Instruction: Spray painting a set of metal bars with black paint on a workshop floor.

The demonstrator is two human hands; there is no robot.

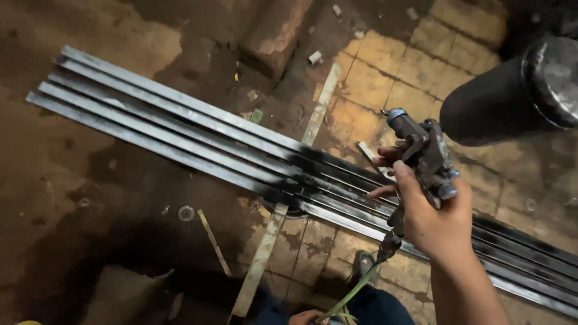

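Note:
My right hand (430, 210) grips a paint spray gun (424, 150) with a large black cup (512, 96) on top and a hose (361, 283) trailing from its handle. Its nozzle points left and down toward several long metal bars (180, 129) lying side by side on the ground. The bars are grey at the left and black with wet paint from the middle (325, 177) to the right. My left hand (304, 316) shows only partly at the bottom edge, near the green hose; what it holds is hidden.
The bars rest across a pale wooden strip (265, 253) on a dirty tiled and earthen floor. A brick (274, 33) lies at the top. My foot in a sandal (363, 265) stands near the bars. A thin stick (214, 241) and small debris lie about.

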